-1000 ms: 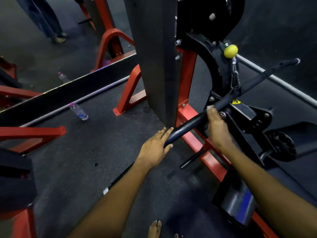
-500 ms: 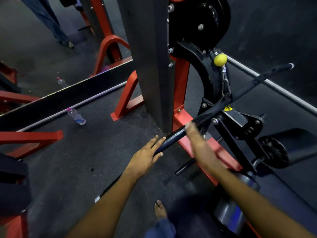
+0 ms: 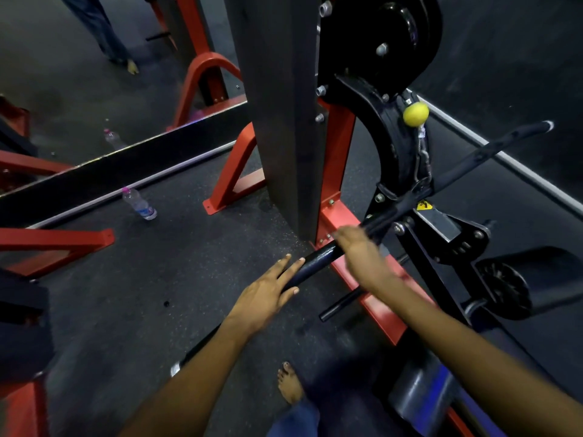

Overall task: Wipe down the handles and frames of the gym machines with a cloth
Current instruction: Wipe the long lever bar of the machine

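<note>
Step in hand, judged: wiping black pull bar (image 3: pixel 318 257), slung by chain below yellow ball (image 3: pixel 415 113).
Left hand (image 3: pixel 268 291): fingers straight, steadying bar near end.
Right hand (image 3: pixel 362 253): blurred over bar mid-span; grip unclear, cloth unseen.
Next: reach far end of bar.

No legible text; only a yellow warning sticker (image 3: pixel 423 204) on the machine bracket (image 3: pixel 441 222).
</note>
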{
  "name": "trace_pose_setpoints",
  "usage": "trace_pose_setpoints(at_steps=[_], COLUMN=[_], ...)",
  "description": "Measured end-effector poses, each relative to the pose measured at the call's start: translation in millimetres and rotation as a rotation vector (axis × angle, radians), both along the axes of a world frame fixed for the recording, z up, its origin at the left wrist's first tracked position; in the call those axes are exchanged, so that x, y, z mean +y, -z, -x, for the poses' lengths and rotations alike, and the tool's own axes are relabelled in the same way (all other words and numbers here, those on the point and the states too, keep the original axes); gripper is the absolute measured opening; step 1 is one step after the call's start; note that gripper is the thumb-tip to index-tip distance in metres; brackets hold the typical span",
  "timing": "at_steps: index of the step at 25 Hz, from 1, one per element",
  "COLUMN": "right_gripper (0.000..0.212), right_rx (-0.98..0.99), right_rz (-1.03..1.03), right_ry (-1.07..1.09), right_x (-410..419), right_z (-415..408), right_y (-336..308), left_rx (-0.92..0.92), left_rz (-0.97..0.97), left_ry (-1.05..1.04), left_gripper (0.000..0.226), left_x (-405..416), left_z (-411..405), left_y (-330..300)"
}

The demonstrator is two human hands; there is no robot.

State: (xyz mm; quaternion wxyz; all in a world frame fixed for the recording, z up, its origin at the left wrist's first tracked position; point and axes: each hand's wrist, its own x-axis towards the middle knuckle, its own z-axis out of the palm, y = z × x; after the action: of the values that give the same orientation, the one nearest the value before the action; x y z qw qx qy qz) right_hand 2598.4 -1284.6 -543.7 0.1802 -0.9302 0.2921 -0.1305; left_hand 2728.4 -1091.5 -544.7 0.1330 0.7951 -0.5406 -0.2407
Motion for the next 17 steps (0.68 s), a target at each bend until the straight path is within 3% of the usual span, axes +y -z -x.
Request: trace_pose_setpoints(at_steps=[2,3,6,8,11,13,15,17], right_gripper=[0.037,0.038,0.039,0.042,0.051,0.054,0.056,0.069], right_rx=[0.031,0.067,-0.018,-0.046,-0.099,-0.080,-0.064,-0.105], right_rz=[0.153,0.190,-0.045,-0.096,0.084,0.228,0.158,-0.059], right_ry=[-0.314,-0.311,0.159,0.240,-0.203,-0.408,-0.208,0.235], right_x=[-8.7,-35.6,-90.7,-59.5,37.3,40.3,3.7,-26.5], right_z=[9.5,16.6,31.4,21.0,19.8,32.7,34.6,30.9], right_y=[14.3,14.4,1.3,4.0,23.2,36.8,39.1,33.8], left_rx=[0.000,0.000,-0.005,-0.002,0.017,0.029,0.035,0.035], left_rz=[-0.007,-0.008,-0.003,-0.013,0.001,0.011,0.006,0.004], left_ry=[0.002,-0.004,-0.013,-0.015,-0.008,-0.002,-0.013,-0.024], left_gripper=[0.059,0.059,0.059,0.059,0.060,0.060,0.060,0.059], left_x=[-1.0,-1.3,-0.7,0.1,0.9,1.6,1.8,1.5], left_z=[1.6,2.5,2.9,2.4,1.7,1.5,1.6,1.6], left_y=[-1.3,-1.9,-0.8,0.2,1.1,1.9,3.0,3.3])
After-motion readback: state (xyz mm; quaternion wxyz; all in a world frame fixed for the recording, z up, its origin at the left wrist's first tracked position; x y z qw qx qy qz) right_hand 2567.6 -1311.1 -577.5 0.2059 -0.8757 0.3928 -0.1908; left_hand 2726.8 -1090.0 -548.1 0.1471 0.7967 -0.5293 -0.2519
